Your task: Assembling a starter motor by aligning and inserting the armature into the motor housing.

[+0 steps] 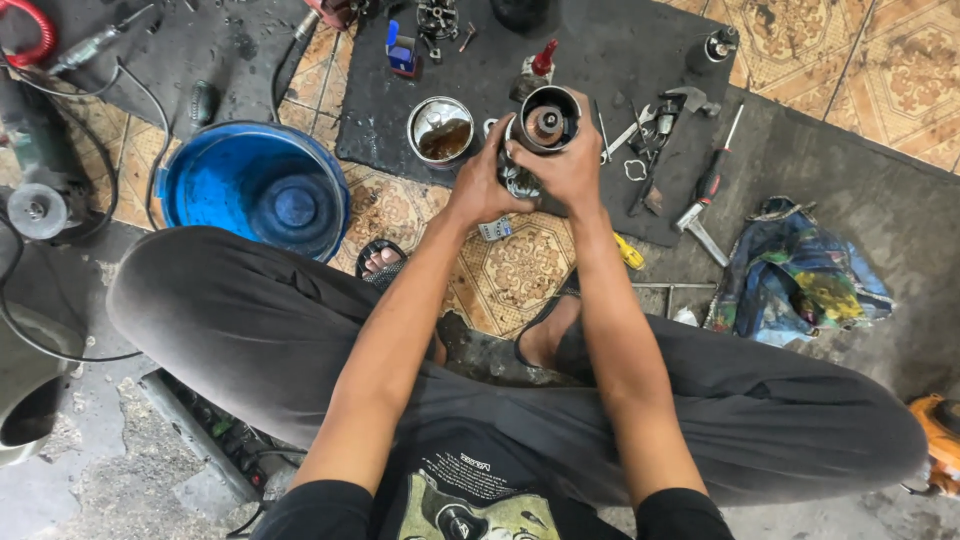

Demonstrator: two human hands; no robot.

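Left hand (pixel 483 185), right hand (pixel 570 165), both closed around metal cylinder (pixel 548 120)

Even soft daylight, faint shadows, sharp centre — wide-angle bending at edges

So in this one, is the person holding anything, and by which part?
Yes: both the left hand and right hand grip the dark cylindrical metal motor part around its lower body; its open round end is uncovered.

The person wears a black short-sleeved cotton T-shirt (pixel 490 490) with a pale printed graphic on the chest. Loose dark grey trousers (pixel 250 320) cover both legs, and dark open sandals (pixel 378 262) are on bare feet.
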